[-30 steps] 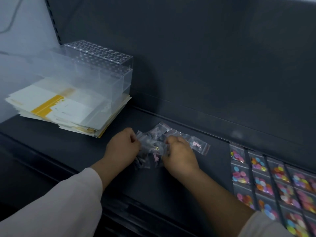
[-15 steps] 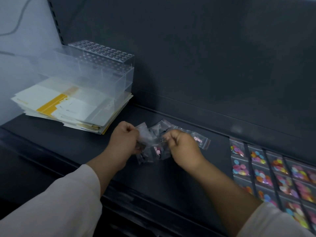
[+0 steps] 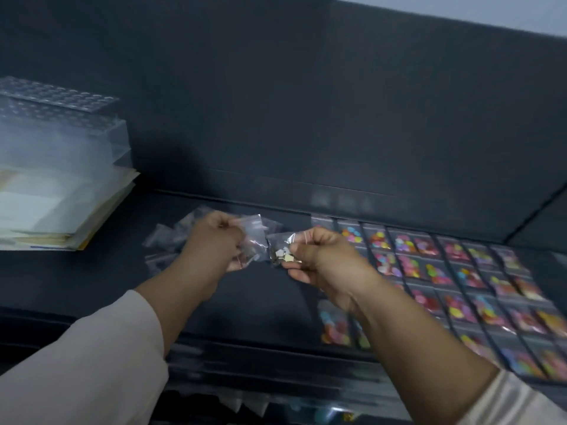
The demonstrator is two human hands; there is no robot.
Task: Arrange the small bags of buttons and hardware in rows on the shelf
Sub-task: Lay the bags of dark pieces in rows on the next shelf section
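The left hand (image 3: 211,245) gripped a bunch of clear bags (image 3: 253,240); the right hand (image 3: 326,260) pinched one hardware bag (image 3: 280,251), both above the shelf (image 3: 92,277) middle. Rows of button bags (image 3: 435,271) lay toward its right edge.

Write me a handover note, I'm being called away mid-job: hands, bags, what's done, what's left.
The left hand grips a few clear bags above the shelf.
The right hand pinches one hardware bag with pale metal pieces, right beside them.
A loose pile of clear bags lies on the shelf behind the left hand.
Done: button bags lie in rows on the shelf's right side.
Left: lay out the held bags and the pile.
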